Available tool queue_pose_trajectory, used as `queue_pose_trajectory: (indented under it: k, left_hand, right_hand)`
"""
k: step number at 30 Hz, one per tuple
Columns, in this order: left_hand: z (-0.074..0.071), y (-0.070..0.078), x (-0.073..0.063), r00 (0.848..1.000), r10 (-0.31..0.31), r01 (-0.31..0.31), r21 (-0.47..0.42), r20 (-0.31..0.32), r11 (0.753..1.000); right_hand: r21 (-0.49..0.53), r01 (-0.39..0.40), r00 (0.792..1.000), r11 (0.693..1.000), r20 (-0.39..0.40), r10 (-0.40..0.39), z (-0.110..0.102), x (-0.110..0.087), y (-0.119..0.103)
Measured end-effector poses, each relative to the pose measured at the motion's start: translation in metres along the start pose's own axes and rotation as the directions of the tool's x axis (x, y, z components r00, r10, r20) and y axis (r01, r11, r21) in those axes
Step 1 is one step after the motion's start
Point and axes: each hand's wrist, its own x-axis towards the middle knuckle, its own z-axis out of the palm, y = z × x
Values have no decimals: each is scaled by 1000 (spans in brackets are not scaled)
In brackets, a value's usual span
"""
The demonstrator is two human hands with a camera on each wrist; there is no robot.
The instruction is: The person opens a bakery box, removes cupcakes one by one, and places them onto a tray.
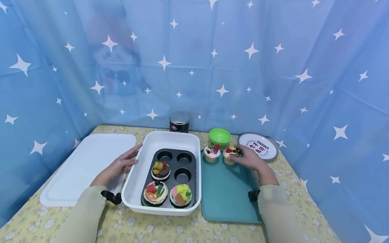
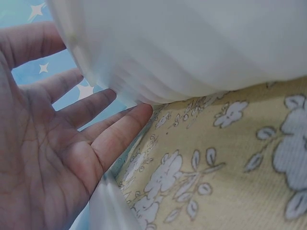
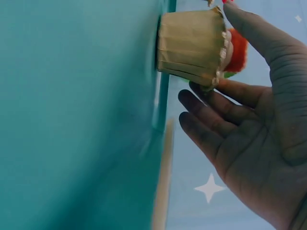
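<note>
At the back of the teal tray [image 1: 229,189], my right hand [image 1: 250,158] holds a toy cupcake [image 3: 189,45] by its upper edge, thumb on one side and fingers on the other. Its base stands on the tray, and red fruit tops it. Another cupcake with pink topping [image 1: 211,154] is just left of it. My left hand [image 1: 121,164] touches the left wall of a white bin [image 1: 133,182] with fingers nearly straight. Inside the bin lies a dark muffin tin [image 1: 173,180], with a chocolate cupcake [image 1: 160,170], a cream-topped cupcake [image 1: 155,193] and a yellow-topped cupcake [image 1: 181,194] in its cups.
A white lid [image 1: 88,168] lies on the flowered cloth at the left. Behind the bin stands a dark can [image 1: 179,123]. A green bowl [image 1: 220,136] and a printed plate [image 1: 258,145] are behind the tray. Blue curtains [image 1: 194,67] enclose the table.
</note>
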Motion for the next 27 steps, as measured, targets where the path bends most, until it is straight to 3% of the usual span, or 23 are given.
queue_pose_trajectory:
  k: [13, 20, 27]
  left_hand:
    - [0, 1, 0, 1000, 8, -8, 9, 1, 1000]
    - [-2, 0, 2, 1000, -2, 2, 6, -13, 1000]
    - [0, 1, 1, 1000, -16, 16, 13, -14, 1000]
  right_hand:
    - [-14, 45, 998, 999, -43, -45, -10, -1, -22]
    - [-16, 158, 985, 987, -65, -158, -10, 1, -57]
    - [-43, 288, 957, 957, -15, -289, 5, 10, -91]
